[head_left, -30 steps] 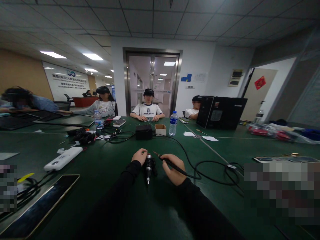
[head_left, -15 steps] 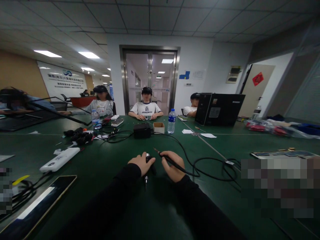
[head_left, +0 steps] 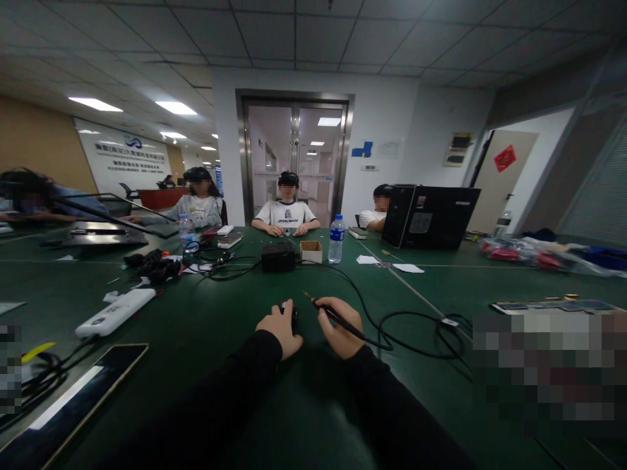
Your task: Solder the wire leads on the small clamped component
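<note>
My right hand (head_left: 343, 328) is closed round a soldering iron (head_left: 337, 318) like a pen, its thin metal tip pointing up and to the left, above the green table. A black cable trails off its rear to the right. My left hand (head_left: 279, 329) lies just to the left, its fingers bent over a small black object (head_left: 294, 318) with a shiny end. Most of that object is covered by the fingers, so its kind cannot be made out. A small gap separates the iron's tip from my left fingers.
Ahead stand a black box (head_left: 277, 257), a small cardboard box (head_left: 311, 252) and a water bottle (head_left: 336, 239). The iron's cable (head_left: 421, 313) coils at right. A white power strip (head_left: 116, 313) and a phone (head_left: 73, 405) lie left. Co-workers sit across the table.
My left hand has turned and closed in over the black object; the metal-tipped piece below it no longer shows. At far left, a laptop-like device has tilted. My right hand stays nearly still.
</note>
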Demonstrator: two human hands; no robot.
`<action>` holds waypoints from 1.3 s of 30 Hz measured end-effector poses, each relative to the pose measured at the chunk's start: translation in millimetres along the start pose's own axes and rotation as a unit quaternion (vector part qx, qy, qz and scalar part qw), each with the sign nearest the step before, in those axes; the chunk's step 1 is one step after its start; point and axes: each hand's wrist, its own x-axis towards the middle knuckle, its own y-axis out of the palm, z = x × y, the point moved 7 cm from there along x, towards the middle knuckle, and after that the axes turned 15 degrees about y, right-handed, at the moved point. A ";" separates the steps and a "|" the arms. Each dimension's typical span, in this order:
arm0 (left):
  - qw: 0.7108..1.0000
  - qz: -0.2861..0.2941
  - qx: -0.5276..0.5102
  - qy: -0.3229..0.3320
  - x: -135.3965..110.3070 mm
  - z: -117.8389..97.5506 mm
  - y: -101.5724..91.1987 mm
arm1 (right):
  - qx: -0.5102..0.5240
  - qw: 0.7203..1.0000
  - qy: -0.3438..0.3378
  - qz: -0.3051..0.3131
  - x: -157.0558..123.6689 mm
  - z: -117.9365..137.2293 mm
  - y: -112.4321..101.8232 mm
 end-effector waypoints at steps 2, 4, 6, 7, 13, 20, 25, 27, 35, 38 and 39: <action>1.000 -0.005 0.002 -0.001 0.6 6.6 -1.9 | 0.001 1.000 0.000 -0.001 0.0 0.5 -0.7; 1.000 -0.009 0.017 -0.005 1.9 16.2 -5.3 | 0.003 1.000 0.000 0.001 0.0 1.1 -1.1; 0.999 0.002 0.047 -0.011 4.0 29.0 -10.0 | 0.003 1.000 0.000 0.004 0.0 1.6 -1.3; 0.998 0.013 0.064 -0.017 5.2 37.1 -13.2 | 0.003 1.000 0.001 0.006 0.1 1.8 -1.4; 0.986 0.041 0.138 -0.084 10.9 107.3 -47.3 | 0.001 1.000 0.000 0.000 0.1 3.0 -2.4; 0.969 0.034 0.181 -0.164 0.0 198.5 -90.2 | 0.000 1.000 0.009 0.010 -0.6 3.3 -1.3; 0.958 0.007 0.200 -0.205 -12.3 243.8 -113.0 | -0.002 1.000 0.003 0.007 -0.5 1.8 -0.4; 0.954 0.000 0.204 -0.218 -15.9 258.4 -118.2 | -0.003 1.000 0.001 0.006 -0.3 2.1 -0.3; 0.947 -0.012 0.204 -0.248 -22.5 293.1 -127.3 | 0.001 1.000 0.002 0.006 -0.1 4.0 -1.1; 0.950 -0.032 0.196 -0.243 -25.1 293.7 -130.8 | -0.001 1.000 0.002 0.006 -0.3 3.2 -0.9; 0.953 -0.043 0.189 -0.232 -25.2 293.1 -131.7 | -0.001 1.000 0.003 0.007 -0.4 2.9 -0.7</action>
